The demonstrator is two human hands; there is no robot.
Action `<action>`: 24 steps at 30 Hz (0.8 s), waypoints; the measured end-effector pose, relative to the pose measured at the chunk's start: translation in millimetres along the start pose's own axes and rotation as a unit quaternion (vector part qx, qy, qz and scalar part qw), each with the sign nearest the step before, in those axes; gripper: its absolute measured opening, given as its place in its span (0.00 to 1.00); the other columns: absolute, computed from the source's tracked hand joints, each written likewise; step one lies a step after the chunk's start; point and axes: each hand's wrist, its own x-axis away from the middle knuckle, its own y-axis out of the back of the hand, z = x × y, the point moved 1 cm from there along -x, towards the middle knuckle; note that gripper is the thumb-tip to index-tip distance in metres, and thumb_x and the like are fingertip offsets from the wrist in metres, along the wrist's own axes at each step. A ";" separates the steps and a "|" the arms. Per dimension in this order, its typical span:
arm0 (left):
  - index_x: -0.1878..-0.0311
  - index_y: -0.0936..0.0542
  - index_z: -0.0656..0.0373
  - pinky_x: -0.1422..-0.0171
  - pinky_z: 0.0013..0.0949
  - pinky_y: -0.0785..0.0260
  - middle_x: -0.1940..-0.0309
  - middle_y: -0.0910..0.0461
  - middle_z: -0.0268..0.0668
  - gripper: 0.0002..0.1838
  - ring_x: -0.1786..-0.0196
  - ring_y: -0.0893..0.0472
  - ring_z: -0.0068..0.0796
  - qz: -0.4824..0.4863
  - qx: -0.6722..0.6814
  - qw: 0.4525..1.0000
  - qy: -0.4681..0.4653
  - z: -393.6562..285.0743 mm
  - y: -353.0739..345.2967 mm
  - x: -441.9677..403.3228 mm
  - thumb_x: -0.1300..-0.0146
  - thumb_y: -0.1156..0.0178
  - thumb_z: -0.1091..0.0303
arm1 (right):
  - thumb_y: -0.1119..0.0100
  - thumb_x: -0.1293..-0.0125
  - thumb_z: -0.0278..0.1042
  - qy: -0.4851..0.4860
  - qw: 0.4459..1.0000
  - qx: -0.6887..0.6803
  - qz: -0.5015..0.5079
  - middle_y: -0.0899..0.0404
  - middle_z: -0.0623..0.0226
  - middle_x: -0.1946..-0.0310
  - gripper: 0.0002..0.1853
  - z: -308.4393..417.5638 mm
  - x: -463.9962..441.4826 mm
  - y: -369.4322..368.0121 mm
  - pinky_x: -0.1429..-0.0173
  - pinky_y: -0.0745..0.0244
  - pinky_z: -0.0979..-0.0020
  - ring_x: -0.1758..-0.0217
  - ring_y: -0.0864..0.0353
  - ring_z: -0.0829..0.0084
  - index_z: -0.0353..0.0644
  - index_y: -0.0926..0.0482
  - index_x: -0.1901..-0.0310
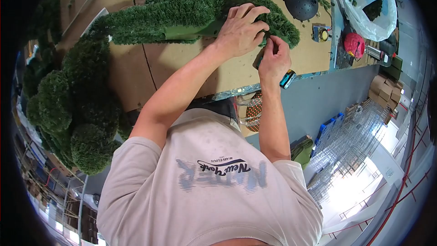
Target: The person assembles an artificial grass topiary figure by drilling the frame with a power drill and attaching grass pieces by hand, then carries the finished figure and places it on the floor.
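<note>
A long, dark green artificial grass piece [182, 7] lies across the brown work surface, with a smooth green strip [186, 32] bare along its near side. My left hand [243, 29] grips the grass near its right end, fingers bent and spread over the pile. Close beside it, my right hand [275, 59] pinches at the near edge of the grass. Whatever sits between those fingertips is too small to make out. Below my right wrist is a teal and black battery [287, 79], apparently part of a cordless tool mostly hidden behind the hand.
A black perforated dome [301, 2] sits at the upper right, near a yellow tape measure [323, 33]. Farther right are a pink-red round object [354, 45] and a clear plastic bag [364, 0]. Bushy green foliage balls [54, 93] crowd the left. Wire mesh [346, 141] stands beyond the table.
</note>
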 end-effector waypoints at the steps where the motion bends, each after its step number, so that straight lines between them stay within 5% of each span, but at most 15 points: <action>1: 0.55 0.14 0.49 0.27 0.50 0.41 0.30 0.30 0.28 0.09 0.28 0.35 0.43 0.000 0.000 1.000 0.001 0.3 -0.4 0.4 0.39 0.32 0.66 | 0.35 0.27 0.31 0.000 1.000 0.000 0.001 0.13 0.61 0.59 0.09 1.7 0.1 0.2 0.53 0.20 0.67 0.61 0.15 0.69 0.37 0.14 0.51; 6: 0.57 0.13 0.52 0.28 0.50 0.41 0.33 0.29 0.32 0.09 0.29 0.35 0.42 0.000 -0.003 1.000 -0.003 -0.5 0.5 -0.8 0.39 0.34 0.65 | 0.36 0.27 0.30 0.042 0.999 0.021 -0.002 0.15 0.57 0.57 0.07 10.7 -2.9 1.9 0.53 0.20 0.58 0.57 0.15 0.55 0.38 0.16 0.52; 21: 0.55 0.13 0.52 0.28 0.50 0.40 0.33 0.29 0.31 0.11 0.29 0.34 0.43 0.001 -0.006 1.000 -0.006 -0.6 -0.1 -1.6 0.40 0.30 0.63 | 0.39 0.28 0.30 0.052 0.996 0.077 0.013 0.16 0.55 0.56 0.08 13.2 -9.4 -7.2 0.53 0.21 0.52 0.56 0.17 0.48 0.40 0.16 0.52; 23: 0.54 0.14 0.51 0.28 0.51 0.41 0.31 0.29 0.31 0.11 0.29 0.34 0.44 0.004 -0.007 1.000 -0.006 -2.2 1.2 -1.9 0.40 0.30 0.63 | 0.38 0.27 0.31 0.055 0.997 0.061 0.000 0.15 0.56 0.58 0.09 9.8 -10.8 -3.9 0.54 0.20 0.57 0.58 0.14 0.56 0.37 0.16 0.51; 24: 0.53 0.14 0.50 0.28 0.52 0.41 0.29 0.29 0.31 0.12 0.29 0.33 0.45 0.006 -0.008 1.000 0.002 -2.8 2.4 -2.9 0.40 0.29 0.63 | 0.38 0.27 0.30 -0.058 0.997 -0.044 0.026 0.14 0.57 0.60 0.09 8.8 -9.7 -1.9 0.55 0.19 0.61 0.60 0.14 0.61 0.36 0.17 0.51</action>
